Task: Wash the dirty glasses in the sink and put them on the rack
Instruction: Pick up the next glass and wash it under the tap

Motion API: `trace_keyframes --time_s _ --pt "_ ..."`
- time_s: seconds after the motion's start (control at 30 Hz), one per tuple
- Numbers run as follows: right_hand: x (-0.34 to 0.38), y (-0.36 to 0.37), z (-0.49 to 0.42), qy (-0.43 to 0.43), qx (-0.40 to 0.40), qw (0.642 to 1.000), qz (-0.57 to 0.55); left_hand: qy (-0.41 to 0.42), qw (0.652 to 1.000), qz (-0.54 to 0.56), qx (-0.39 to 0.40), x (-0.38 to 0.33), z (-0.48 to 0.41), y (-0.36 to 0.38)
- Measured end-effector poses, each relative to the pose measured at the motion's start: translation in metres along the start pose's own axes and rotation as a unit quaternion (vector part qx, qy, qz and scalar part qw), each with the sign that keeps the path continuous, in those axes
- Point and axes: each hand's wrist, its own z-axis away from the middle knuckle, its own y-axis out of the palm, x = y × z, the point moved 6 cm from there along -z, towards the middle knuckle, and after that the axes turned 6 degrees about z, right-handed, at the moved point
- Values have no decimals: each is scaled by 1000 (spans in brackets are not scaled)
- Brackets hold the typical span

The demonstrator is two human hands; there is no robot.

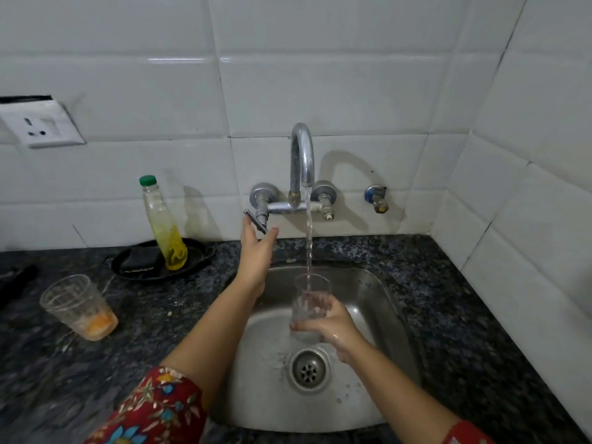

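Left of the sink, a dirty glass with orange dregs stands on the table. The left grip touches the tap lever with straight fingers. Over the sink, the right grip clasps a clear glass under running water. The table is dark speckled stone, with white tiles behind.

Right hand holds glass under running tap; left hand touches its lever.
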Motion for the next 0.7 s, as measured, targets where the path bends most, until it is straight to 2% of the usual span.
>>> trace_keyframes --time_s 0.1,0.23,0.37,0.5,0.63,0.7 --pt "-3 -18 -4 1 -60 998 30 9 1000 -6 -8 -4 -6 1" --pt "6 -9 -2 -14 -27 997 65 37 999 -11 -18 -1 -2 2" --pt "-4 -9 0 -3 -34 999 9 78 994 -72 -11 1 -1 2" --pt "-16 -12 6 8 -25 999 -25 134 979 -150 25 -7 2 1" --pt "-22 -7 20 31 -4 998 -56 126 973 -174 80 -9 5 -4" --pt "-25 -9 26 28 -27 998 -42 105 977 -162 86 1 17 -8"
